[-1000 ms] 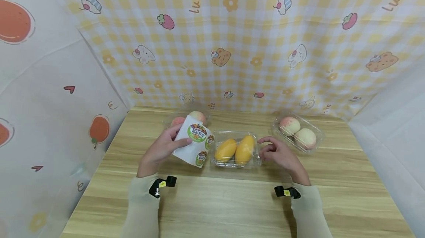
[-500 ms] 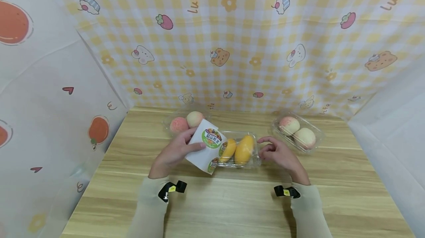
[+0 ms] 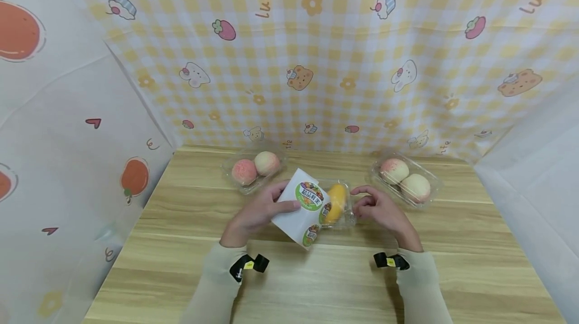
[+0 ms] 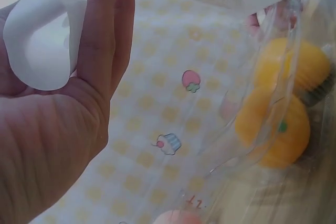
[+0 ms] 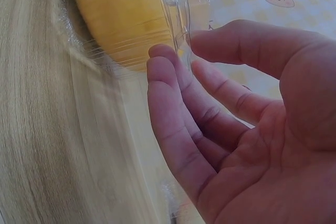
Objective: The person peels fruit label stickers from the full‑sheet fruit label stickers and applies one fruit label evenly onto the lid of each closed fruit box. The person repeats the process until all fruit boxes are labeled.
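Observation:
My left hand (image 3: 255, 213) pinches a white sheet of round fruit stickers (image 3: 289, 221), thumb on top; the sheet curls in the palm in the left wrist view. The sheet hangs over the left part of a clear plastic fruit box (image 3: 349, 221). Inside it one yellow mango (image 3: 335, 204) shows; the other is hidden in the head view, though both mangoes (image 4: 275, 129) appear in the left wrist view. At the box's right side is my right hand (image 3: 382, 211). Its thumb and curled fingers pinch the rim (image 5: 181, 19), as the right wrist view shows.
A clear box (image 3: 246, 189) with two peaches (image 3: 267, 163) stands at the back left of the wooden table (image 3: 294, 289). Another clear box (image 3: 435, 188) with two peaches (image 3: 415, 188) sits at the back right. A checked cloth (image 3: 289, 108) hangs behind.
My left hand has carried the sticker sheet rightward, from beside the mango box to over its left part. The left peaches have come into view. My right hand stays at the box.

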Demonstrator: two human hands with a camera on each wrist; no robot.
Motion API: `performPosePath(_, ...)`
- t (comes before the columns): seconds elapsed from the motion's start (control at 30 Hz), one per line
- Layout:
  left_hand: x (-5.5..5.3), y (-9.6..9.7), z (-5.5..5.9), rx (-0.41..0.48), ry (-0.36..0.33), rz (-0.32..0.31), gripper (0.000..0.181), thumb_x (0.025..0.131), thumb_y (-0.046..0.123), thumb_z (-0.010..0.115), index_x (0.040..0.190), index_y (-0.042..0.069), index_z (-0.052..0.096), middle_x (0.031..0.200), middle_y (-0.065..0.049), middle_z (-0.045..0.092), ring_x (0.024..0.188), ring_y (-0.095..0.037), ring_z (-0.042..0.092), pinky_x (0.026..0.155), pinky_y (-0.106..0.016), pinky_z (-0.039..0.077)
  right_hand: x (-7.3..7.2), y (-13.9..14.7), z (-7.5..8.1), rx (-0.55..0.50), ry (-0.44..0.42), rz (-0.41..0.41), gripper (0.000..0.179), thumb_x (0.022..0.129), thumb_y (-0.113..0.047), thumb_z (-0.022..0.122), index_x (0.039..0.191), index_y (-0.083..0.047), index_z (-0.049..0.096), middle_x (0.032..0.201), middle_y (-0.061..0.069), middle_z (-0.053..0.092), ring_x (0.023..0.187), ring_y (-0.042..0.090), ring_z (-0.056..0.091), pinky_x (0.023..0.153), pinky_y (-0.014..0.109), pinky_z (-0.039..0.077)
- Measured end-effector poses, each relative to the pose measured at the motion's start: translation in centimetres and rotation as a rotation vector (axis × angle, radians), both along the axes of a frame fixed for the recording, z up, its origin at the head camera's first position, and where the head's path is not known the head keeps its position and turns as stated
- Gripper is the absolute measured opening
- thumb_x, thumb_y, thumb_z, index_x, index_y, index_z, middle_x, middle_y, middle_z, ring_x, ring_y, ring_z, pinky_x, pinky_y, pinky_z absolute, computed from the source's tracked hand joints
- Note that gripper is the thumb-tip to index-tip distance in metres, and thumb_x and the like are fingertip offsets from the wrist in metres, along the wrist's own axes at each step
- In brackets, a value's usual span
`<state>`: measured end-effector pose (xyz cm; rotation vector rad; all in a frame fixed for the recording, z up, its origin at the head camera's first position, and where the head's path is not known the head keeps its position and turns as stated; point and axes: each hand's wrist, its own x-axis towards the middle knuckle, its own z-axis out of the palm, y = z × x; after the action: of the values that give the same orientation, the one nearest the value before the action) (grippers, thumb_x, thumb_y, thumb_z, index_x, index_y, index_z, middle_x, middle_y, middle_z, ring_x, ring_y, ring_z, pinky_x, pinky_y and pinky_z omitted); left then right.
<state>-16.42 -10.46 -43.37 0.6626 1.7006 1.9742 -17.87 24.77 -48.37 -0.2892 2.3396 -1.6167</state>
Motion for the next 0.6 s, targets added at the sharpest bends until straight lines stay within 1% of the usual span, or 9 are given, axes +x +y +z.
performPosePath(0.2,0.2,0.7,-0.3,0.024,-0.044,-0.034,0.057,0.102,0.009,0.065,0.15,-0.017,0.049,0.121,-0.019,0.075,0.095,-0.023,0.077,0.076,-0.036,0.065,0.0,0.0,-0.1,0.003,0.028,0.02,0.045,0.097,0.01,0.062,0.142,0.01,0.058,0.1,0.018,0.078,0.091,0.024,0.074,0.083,0.039,0.065)
performPosePath(0.33,0.2,1.1,-0.4,0.039,-0.062,-0.051,0.057,0.102,0.01,0.065,0.15,-0.017,0.049,0.121,-0.017,0.075,0.096,-0.023,0.077,0.076,-0.036,0.065,0.1,0.1,0.0,0.072,0.064,0.006,0.044,0.098,0.007,0.065,0.141,0.006,0.061,0.101,0.015,0.078,0.092,0.024,0.074,0.083,0.036,0.062)
performPosePath(0.4,0.2,1.3,-0.4,0.04,-0.063,-0.057,0.057,0.102,0.01,0.065,0.15,-0.016,0.049,0.121,-0.016,0.075,0.096,-0.023,0.077,0.076,-0.036,0.065,0.2,0.0,0.2,0.128,0.092,-0.026,0.041,0.099,0.004,0.068,0.139,0.003,0.064,0.1,0.012,0.079,0.091,0.025,0.073,0.081,0.035,0.06)
performPosePath(0.5,0.3,1.5,-0.4,0.036,-0.065,-0.055,0.056,0.102,0.011,0.066,0.148,-0.016,0.051,0.12,-0.016,0.075,0.095,-0.023,0.077,0.076,-0.036,0.065,0.3,0.0,0.8,0.197,0.162,-0.088,0.035,0.099,0.001,0.071,0.133,0.004,0.068,0.097,0.01,0.078,0.088,0.023,0.07,0.076,0.032,0.054)
performPosePath(0.6,0.3,1.6,-0.4,0.034,-0.067,-0.051,0.055,0.102,0.011,0.066,0.147,-0.017,0.052,0.119,-0.016,0.075,0.094,-0.023,0.077,0.076,-0.036,0.065,0.6,-0.3,1.6,0.239,0.244,-0.153,0.027,0.1,0.0,0.073,0.126,0.004,0.072,0.095,0.009,0.078,0.083,0.021,0.069,0.072,0.029,0.052)
